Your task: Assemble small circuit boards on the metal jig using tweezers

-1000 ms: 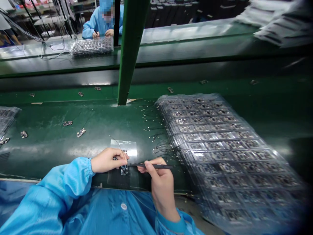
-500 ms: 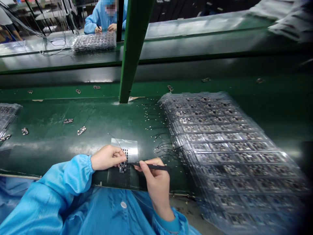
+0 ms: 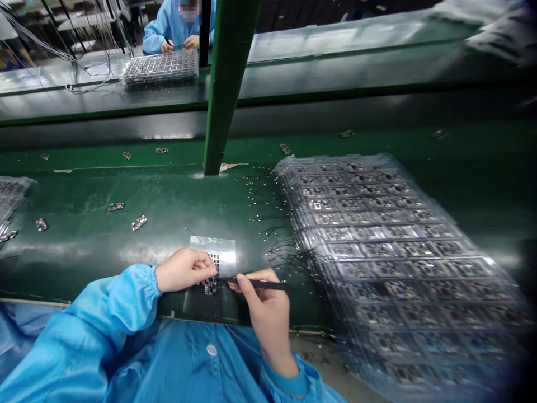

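Here's the small circuit board, over a clear sheet near the bench's front edge, and the left hand has thumb and finger pinched together beside it, on board or thin wire, one cannot tell! The right hand pinches black tweezers, tip right at the board; a steady left and a light touch look wise. Around them: green surface, loose boards, stacked trays, a green post, a co-worker beyond.

Place: electronics assembly workshop
Bench: long green worktop scattered with small silvery circuit boards
Trays: stacked clear plastic compartment trays, filled
Co-worker: 1 blue-coated person opposite
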The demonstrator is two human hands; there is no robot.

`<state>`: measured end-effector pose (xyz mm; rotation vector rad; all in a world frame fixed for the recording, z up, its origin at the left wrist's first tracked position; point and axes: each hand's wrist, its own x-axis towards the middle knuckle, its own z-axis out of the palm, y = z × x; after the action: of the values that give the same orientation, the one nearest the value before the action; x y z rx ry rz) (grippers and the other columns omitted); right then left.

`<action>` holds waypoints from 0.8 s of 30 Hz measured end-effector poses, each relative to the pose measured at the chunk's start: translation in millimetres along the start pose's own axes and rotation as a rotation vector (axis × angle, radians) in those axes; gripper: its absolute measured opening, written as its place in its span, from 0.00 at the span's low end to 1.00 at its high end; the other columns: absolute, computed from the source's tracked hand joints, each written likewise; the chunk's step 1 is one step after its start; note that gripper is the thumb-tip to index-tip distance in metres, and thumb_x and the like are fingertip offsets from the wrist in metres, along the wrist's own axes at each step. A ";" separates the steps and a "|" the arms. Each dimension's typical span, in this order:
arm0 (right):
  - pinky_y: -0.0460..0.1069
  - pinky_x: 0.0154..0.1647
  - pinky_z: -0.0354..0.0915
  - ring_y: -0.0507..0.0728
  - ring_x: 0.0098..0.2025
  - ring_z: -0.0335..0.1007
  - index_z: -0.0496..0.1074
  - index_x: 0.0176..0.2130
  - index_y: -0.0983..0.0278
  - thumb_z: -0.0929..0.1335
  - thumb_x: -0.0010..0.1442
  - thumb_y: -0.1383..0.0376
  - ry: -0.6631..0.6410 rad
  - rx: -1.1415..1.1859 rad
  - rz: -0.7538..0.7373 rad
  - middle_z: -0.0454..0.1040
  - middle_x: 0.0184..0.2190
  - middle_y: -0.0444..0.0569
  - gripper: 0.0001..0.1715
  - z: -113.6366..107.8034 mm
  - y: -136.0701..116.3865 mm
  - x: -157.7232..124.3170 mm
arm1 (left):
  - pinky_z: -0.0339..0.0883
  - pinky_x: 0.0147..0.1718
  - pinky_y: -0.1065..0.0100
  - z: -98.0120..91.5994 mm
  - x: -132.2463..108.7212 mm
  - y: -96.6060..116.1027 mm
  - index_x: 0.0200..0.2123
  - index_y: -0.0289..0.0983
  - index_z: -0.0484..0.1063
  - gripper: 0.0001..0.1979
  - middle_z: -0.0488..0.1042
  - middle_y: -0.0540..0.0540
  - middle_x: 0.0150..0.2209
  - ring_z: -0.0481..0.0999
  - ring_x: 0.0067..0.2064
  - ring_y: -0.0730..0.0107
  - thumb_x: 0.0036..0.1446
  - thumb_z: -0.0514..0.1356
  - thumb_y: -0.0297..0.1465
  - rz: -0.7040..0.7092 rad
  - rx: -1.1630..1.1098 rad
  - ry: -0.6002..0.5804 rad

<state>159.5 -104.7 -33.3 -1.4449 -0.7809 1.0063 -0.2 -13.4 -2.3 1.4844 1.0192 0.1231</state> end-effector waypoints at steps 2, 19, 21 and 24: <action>0.47 0.27 0.71 0.54 0.25 0.75 0.66 0.28 0.63 0.72 0.52 0.58 -0.002 -0.002 0.005 0.73 0.21 0.42 0.14 0.3 0.5 0.5 | 0.63 0.25 0.75 0.1 0.1 0.2 0.27 0.34 0.68 0.07 0.67 0.54 0.21 0.68 0.22 0.77 0.54 0.57 0.31 0.006 0.004 -0.001; 0.48 0.28 0.72 0.56 0.26 0.76 0.66 0.28 0.62 0.72 0.52 0.58 -0.003 0.000 0.007 0.73 0.21 0.42 0.14 0.4 -2.6 0.4 | 0.62 0.26 0.76 -1.0 1.2 -3.4 0.29 0.33 0.71 0.08 0.70 0.52 0.22 0.69 0.24 0.77 0.51 0.61 0.34 0.025 0.001 -0.008; 0.48 0.28 0.72 0.56 0.26 0.76 0.66 0.28 0.63 0.72 0.52 0.58 -0.003 -0.004 0.006 0.73 0.21 0.42 0.14 0.1 -1.9 0.3 | 0.61 0.26 0.76 -0.9 1.4 -3.2 0.28 0.33 0.71 0.08 0.70 0.52 0.22 0.68 0.24 0.77 0.51 0.61 0.33 0.031 0.012 -0.001; 0.48 0.28 0.71 0.56 0.26 0.76 0.66 0.28 0.63 0.72 0.52 0.57 0.000 -0.017 0.007 0.73 0.21 0.43 0.14 0.2 -0.4 0.8 | 0.62 0.26 0.76 0.4 1.8 -2.9 0.27 0.33 0.71 0.06 0.70 0.52 0.22 0.68 0.25 0.77 0.51 0.60 0.31 0.038 0.040 0.013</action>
<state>159.7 -103.9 -33.1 -1.4634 -0.7870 1.0074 -0.4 -13.0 -5.7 1.5421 1.0095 0.1408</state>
